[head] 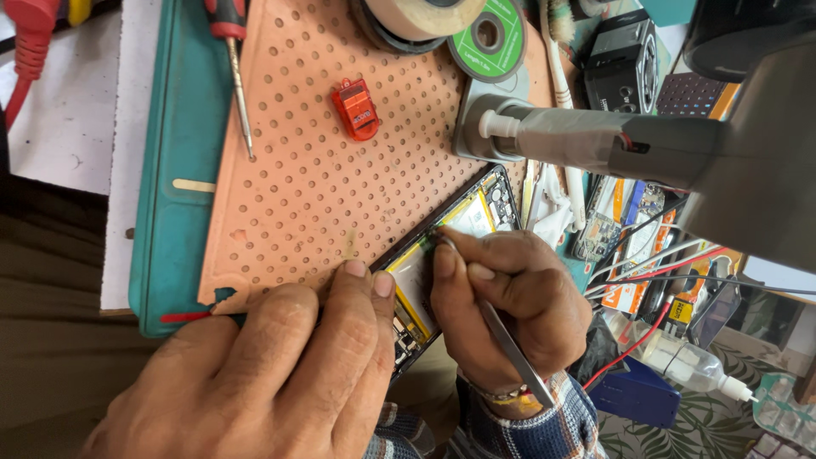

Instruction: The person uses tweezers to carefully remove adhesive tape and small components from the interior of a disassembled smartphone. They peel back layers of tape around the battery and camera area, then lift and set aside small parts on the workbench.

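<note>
Metal tweezers (501,336) pinched in right grip (510,297), tips on opened phone (459,229) (left grip (280,365) flat, fingers together).

Repair workshop: screwdriver (236,68), perforated mat (323,170)

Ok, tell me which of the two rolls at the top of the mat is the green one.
The flat green spool, right of the bulkier beige tape roll. It lies flat with a small centre hole.

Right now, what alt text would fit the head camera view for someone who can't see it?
Two bare hands work on an opened phone on a perforated orange mat: the left hand steadies it while the right hand holds metal tweezers at its inside. A small red gadget and a screwdriver lie nearby.
</note>
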